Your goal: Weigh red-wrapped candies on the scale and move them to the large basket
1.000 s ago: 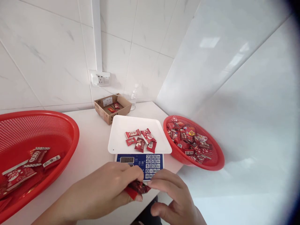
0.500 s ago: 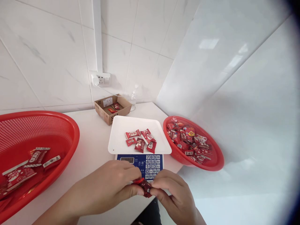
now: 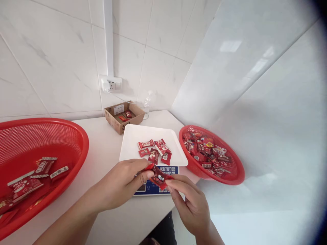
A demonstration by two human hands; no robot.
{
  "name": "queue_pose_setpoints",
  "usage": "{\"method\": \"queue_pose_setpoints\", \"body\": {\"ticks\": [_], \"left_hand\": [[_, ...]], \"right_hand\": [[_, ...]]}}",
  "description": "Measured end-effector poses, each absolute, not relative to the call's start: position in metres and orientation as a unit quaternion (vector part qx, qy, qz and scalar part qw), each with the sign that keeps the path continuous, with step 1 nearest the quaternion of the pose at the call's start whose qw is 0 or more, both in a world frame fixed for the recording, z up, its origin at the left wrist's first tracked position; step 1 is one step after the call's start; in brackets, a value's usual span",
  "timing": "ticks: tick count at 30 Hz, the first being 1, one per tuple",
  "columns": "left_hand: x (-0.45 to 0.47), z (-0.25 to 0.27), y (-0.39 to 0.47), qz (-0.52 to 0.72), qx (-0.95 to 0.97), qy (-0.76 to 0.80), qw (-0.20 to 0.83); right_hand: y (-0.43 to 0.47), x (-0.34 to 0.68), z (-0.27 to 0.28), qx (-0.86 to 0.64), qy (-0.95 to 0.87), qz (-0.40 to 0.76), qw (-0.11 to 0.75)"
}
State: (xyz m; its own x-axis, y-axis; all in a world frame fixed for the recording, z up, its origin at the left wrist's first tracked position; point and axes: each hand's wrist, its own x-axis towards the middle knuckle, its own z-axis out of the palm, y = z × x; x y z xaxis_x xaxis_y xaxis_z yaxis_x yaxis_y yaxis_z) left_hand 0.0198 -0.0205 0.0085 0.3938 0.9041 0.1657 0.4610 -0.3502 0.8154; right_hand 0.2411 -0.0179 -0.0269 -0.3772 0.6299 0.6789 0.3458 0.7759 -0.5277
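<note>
A dark red wrapped snack packet (image 3: 158,177) is held between my two hands, over the keypad of the scale (image 3: 150,191). My left hand (image 3: 125,182) pinches its left end with thumb and fingers. At its right end, my right hand (image 3: 189,200) grips it between thumb and forefinger. Just beyond, the white scale tray (image 3: 130,136) carries several small red packets (image 3: 162,147). My hands and the packet cover most of the scale's keys and display.
On the left stands a large red plastic basket (image 3: 83,149) with a few red packets. A smaller red basket (image 3: 238,173) full of packets is at the right. Behind the tray are a cardboard box (image 3: 116,123) holding packets and a clear plastic bottle (image 3: 147,102), near a wall socket (image 3: 111,84).
Both hands have risen with the packet, away from me towards the tray. More of the packet's printed face shows now. The view has shifted slightly.
</note>
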Motion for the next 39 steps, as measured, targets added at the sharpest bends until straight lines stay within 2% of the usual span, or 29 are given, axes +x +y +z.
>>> {"method": "queue_pose_setpoints", "body": {"ticks": [6,13,18,22,26,35,39], "left_hand": [[0.021,0.005,-0.015,0.356,0.715,0.495,0.344],[-0.002,0.006,-0.013,0.47,0.616,0.581,0.25],[-0.006,0.008,-0.015,0.479,0.607,0.589,0.234],[-0.003,0.007,-0.014,0.476,0.618,0.579,0.236],[-0.003,0.006,-0.012,0.473,0.622,0.579,0.233],[-0.009,0.008,-0.013,0.476,0.614,0.587,0.225],[-0.014,0.008,-0.013,0.481,0.607,0.594,0.216]], "right_hand": [[-0.008,0.237,-0.027,-0.311,-0.806,0.105,0.492],[0.044,0.239,-0.029,-0.419,-0.749,0.042,0.512],[0.101,0.22,-0.038,-0.474,-0.739,0.057,0.475],[0.126,0.205,-0.045,-0.529,-0.759,0.045,0.377],[0.124,0.205,-0.048,-0.52,-0.803,0.051,0.287],[0.111,0.256,-0.045,-0.483,-0.804,0.023,0.346],[0.117,0.309,-0.045,-0.566,-0.767,0.017,0.303]]}}
